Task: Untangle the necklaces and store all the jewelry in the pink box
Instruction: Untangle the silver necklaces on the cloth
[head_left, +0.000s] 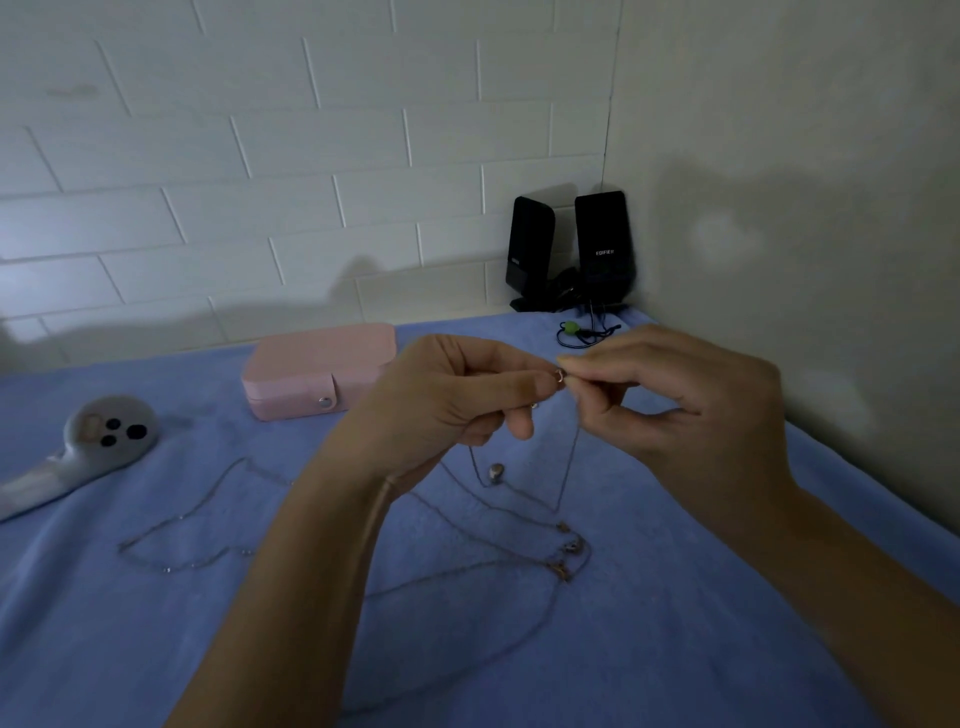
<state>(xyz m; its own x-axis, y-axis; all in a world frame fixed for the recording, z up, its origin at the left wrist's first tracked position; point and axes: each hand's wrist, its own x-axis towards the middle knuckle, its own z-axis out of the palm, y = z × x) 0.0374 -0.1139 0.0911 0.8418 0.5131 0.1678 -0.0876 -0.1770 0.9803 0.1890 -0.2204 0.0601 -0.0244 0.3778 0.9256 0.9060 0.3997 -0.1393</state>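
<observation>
Metal clasp (560, 375) pinched, left hand (441, 400), right hand (675, 405)

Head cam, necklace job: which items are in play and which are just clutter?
Job: held necklace, pinched at its clasp by left hand and right hand; loose chains on the blue cloth; closed pink box.
Lying about: black speakers; grey handheld device; green-beaded cord (unclear if jewelry).

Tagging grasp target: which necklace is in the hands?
The round-pendant necklace: left hand and right hand pinch its clasp end, chain hanging below. The other necklaces lie flat on the blue blanket.
</observation>
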